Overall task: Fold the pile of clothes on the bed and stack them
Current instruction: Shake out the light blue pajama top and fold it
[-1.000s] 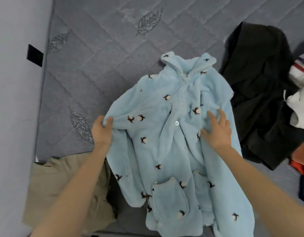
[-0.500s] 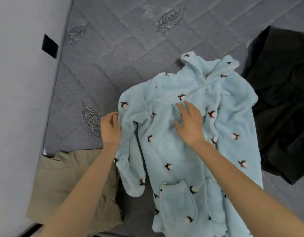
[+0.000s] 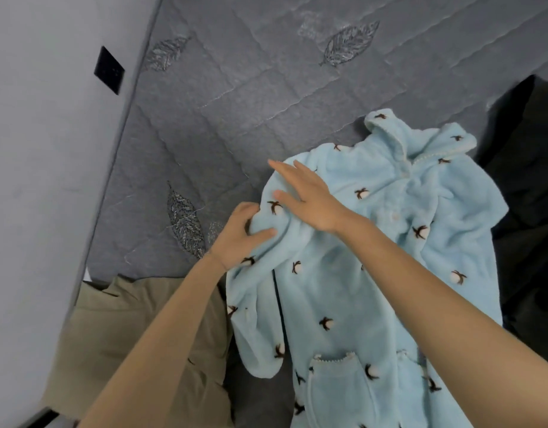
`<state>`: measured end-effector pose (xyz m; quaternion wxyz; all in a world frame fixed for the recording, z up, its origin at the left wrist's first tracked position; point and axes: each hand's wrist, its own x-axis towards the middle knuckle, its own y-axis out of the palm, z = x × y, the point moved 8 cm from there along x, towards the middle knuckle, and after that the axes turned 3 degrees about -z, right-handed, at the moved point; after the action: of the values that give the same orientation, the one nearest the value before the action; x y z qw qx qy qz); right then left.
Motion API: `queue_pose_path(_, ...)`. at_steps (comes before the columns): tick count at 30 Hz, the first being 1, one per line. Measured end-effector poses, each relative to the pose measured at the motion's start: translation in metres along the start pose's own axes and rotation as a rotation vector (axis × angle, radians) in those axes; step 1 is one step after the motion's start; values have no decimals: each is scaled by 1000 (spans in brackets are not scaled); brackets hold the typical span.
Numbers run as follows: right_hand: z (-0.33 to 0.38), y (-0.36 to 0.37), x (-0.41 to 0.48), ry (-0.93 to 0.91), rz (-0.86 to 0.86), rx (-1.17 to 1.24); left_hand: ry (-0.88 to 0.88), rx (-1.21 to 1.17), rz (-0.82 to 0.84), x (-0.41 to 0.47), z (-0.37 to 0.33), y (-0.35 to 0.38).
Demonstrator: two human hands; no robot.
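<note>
2 hands meet at the shoulder of a light blue fleece garment (image 3: 343, 288) that lies spread front-up on the grey quilted bed (image 3: 235, 103). The left hand (image 3: 238, 239) grips the bunched fleece at the top of the garment's sleeve (image 3: 257, 319), thumb over the fabric and fingers curled under it. The right hand (image 3: 309, 196) reaches across with its fingers straight and spread, palm down over the same shoulder, the fingertips passing the garment's edge; whether the palm presses the fleece cannot be told. The garment's collar (image 3: 420, 143) points away from the person, and 1 pocket (image 3: 337, 387) shows near the bottom edge of the view. A tan garment (image 3: 127, 335) lies on the bed just beside the sleeve, under the left forearm. A black garment (image 3: 531, 196) lies touching the blue one on the right. A pale wall (image 3: 35, 180) with a black plate (image 3: 109, 70) borders the bed on the left.
</note>
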<state>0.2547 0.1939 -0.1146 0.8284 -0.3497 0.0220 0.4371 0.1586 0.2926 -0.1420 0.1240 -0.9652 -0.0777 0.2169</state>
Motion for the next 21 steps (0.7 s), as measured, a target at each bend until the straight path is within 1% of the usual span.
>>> queue_pose_path(3, 10, 2, 10, -90, 78, -166, 26, -22, 60, -4, -12, -13)
queue_pose_path(6, 16, 1, 18, -116, 47, -249, 43, 24, 106, -8, -17, -33)
queue_pose_path(8, 21, -7, 23, -125, -70, -213, -30, -6, 156, -10, -10, -48)
queue_pose_path(10, 25, -20, 28, -109, -257, -175, -183, -15, 248, -15, 12, -58)
queue_pose_path(11, 27, -26, 29, -89, -339, -177, -257, 21, 298, -20, 26, -63)
queue_pose_path(13, 24, -32, 31, -25, -441, -205, -315, 178, 341, -26, 43, -76)
queue_pose_path(14, 21, -32, 32, 16, -465, -227, -301, 236, 340, -26, 45, -83)
queue_pose_path(15, 16, -31, 33, 61, -478, -253, -264, 244, 310, -26, 43, -91)
queue_pose_path(19, 1, -23, 35, 209, -490, -387, -92, 34, 111, -19, -4, -129)
queue_pose_path(21, -1, -22, 39, 244, -477, -448, -67, -57, 108, -20, -21, -144)
